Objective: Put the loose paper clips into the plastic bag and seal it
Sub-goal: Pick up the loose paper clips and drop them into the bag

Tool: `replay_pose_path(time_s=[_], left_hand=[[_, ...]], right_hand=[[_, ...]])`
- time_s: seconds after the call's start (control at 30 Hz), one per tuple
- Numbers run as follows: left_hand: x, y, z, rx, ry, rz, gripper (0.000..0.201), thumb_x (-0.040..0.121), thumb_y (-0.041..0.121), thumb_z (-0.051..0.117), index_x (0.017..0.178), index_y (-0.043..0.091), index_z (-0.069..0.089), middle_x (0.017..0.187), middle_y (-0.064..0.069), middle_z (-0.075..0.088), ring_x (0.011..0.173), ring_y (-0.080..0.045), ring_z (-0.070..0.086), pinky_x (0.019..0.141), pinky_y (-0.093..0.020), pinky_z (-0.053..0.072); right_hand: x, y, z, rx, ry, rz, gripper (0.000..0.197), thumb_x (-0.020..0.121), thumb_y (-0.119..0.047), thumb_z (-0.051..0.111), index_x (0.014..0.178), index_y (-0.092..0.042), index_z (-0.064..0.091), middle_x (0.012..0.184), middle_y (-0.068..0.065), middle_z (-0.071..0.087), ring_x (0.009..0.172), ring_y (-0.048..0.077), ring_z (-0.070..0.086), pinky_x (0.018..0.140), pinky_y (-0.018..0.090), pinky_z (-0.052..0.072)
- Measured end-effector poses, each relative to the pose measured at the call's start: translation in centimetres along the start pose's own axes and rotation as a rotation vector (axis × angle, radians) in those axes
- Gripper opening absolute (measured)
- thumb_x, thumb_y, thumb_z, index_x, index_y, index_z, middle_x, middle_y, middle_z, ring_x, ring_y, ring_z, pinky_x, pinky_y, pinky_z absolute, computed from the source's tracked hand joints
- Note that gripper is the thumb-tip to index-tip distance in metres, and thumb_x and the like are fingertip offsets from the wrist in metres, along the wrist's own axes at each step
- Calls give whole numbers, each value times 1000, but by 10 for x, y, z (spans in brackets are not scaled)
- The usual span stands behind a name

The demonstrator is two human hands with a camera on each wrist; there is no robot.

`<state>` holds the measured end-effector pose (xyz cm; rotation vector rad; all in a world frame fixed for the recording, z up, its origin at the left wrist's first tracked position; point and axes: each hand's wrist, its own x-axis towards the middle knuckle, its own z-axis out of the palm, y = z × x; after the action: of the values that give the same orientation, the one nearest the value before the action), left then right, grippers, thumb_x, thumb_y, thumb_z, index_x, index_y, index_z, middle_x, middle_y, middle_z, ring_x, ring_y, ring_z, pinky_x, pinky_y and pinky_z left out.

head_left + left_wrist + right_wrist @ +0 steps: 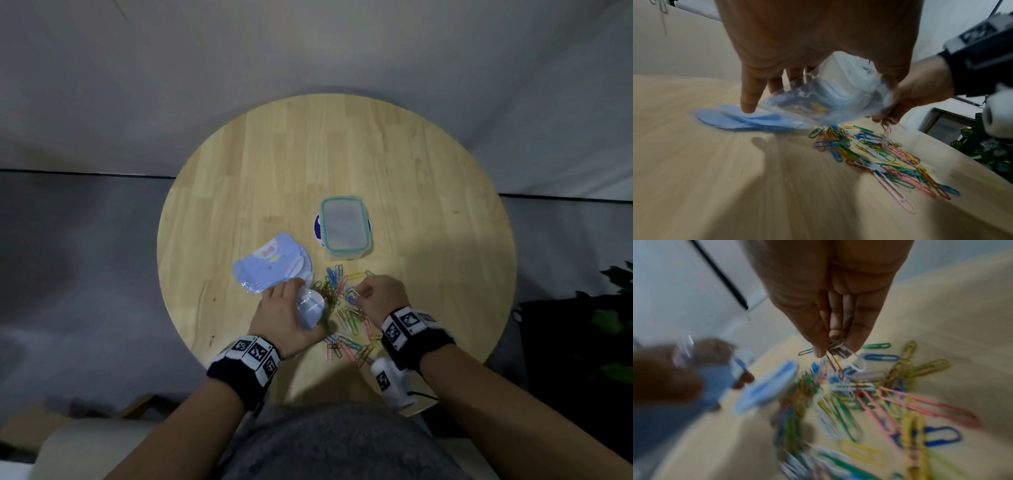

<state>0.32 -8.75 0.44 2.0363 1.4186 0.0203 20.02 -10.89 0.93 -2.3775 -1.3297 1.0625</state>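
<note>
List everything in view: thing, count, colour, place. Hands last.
table: one, round, light wood, under everything.
plastic bag: one, clear, mouth held open in the left hand, above the table.
paper clips: many, loose pile, mixed colours (pink, yellow, green, blue, white), front centre of the table between the hands.
container: one, clear with teal-rimmed lid, behind the pile, on a blue and white disc.
blue sheets: small fanned stack, count unclear, light blue with printed marks, left of the pile.
plant: green leaves, off the table's right edge.
left hand: grips the bag.
right hand: pinches a few clips above the pile.
</note>
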Motion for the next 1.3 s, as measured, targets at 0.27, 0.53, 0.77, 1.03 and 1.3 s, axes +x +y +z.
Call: replay_pose_path(time_s=[0.27,0.53,0.77,1.03,1.3], left_hand=[[14,33,6,-80,121,73,87,53,55,61,127,14,38,116,-5,47,108,-27,39,89,-37,42],[19,51,-6,-160,318,159,77,57,51,60,117,6,45,101,-7,46,95,-26,41,82,-31,36],[21,60,-13,-219,378,231,74,59,42,60,120,4,42,107,-10,46,99,-20,36,86,-29,35],[16,47,-10,-243,332,217,88,58,54,65,126,5,40,118,-8,45,109,-22,40,91,-19,26],[-5,31,-6,-258,265,140,90,55,55,60,128,8,38,121,-4,43,114,-18,36,92,-23,29]], right_hand=[[-11,-44,-36,804,53,77,15,71,0,74,75,-13,67,66,6,66,56,17,62,55,26,55],[-27,-50,-30,612,225,-69,17,70,-8,76,86,-12,73,67,-3,69,61,3,64,66,19,55],[-45,-57,-40,250,173,-256,11,76,-19,69,85,-16,75,81,4,76,77,19,69,75,34,56],[-14,-15,-62,366,346,-69,2,75,-16,67,77,-15,67,69,-1,64,64,16,56,66,24,45],[4,46,4,-372,-250,-12,81,59,-27,84,125,-11,41,124,15,41,115,37,45,91,43,46]])
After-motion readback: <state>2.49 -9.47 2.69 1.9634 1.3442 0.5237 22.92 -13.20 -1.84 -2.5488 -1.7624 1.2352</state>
